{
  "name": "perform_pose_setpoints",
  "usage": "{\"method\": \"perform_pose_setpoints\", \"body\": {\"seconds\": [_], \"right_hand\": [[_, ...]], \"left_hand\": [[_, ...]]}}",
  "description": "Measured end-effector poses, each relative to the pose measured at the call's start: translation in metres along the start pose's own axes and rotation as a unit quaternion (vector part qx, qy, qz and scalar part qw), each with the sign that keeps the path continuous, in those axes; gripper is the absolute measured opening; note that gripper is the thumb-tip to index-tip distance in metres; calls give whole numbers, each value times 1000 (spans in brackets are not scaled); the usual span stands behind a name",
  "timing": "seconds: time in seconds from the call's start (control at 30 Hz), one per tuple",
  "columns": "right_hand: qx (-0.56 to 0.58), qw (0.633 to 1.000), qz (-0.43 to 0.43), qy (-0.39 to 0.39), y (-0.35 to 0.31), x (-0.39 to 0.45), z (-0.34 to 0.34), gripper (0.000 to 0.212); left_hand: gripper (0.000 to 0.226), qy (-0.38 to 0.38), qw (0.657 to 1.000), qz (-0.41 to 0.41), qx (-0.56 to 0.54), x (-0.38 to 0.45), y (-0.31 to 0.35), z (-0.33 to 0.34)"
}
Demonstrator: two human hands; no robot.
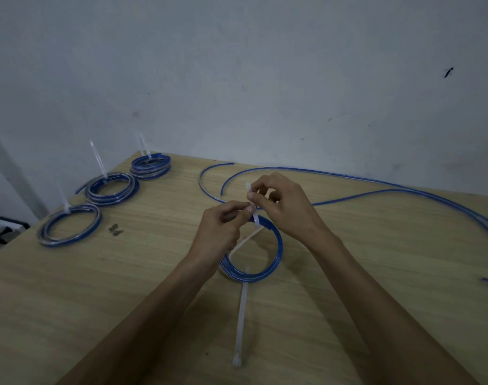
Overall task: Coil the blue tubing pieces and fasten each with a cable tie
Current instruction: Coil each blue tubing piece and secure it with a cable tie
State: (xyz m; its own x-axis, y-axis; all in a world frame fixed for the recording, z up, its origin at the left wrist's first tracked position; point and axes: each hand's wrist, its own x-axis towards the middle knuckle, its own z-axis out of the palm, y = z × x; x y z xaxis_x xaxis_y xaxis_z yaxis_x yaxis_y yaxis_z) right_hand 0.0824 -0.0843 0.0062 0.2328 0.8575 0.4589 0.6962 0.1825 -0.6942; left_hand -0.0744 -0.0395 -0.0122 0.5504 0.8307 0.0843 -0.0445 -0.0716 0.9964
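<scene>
Pinching a white cable tie between them, both hands worked above a wooden table: the right hand gripped the tie's upper end with thumb and forefinger, the left hand pinched it just below. The tie wrapped the top of a blue coil lying on the table under the hands. A spare tie lay nearer the person. Three tied coils sat at far left; loose tubing trailed right along a grey wall.
</scene>
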Motion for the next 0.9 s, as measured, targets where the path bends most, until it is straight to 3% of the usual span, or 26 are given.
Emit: {"method": "perform_pose_setpoints", "body": {"seconds": [0.2,0.63,0.73,0.9], "right_hand": [[62,998,28,4,-3,-1,-2,10],[62,989,84,107,3,1,-9,13],[85,989,90,84,2,1,-9,14],[96,991,91,-20,-1,-3,-3,16]], "left_hand": [[15,-27,1000,-14,-1,0,-3,0],[13,-48,998,-26,-17,-4,-5,14],[17,-42,999,-27,-9,-6,-8,17],[25,-18,999,-27,14,-7,-10,17]]}}
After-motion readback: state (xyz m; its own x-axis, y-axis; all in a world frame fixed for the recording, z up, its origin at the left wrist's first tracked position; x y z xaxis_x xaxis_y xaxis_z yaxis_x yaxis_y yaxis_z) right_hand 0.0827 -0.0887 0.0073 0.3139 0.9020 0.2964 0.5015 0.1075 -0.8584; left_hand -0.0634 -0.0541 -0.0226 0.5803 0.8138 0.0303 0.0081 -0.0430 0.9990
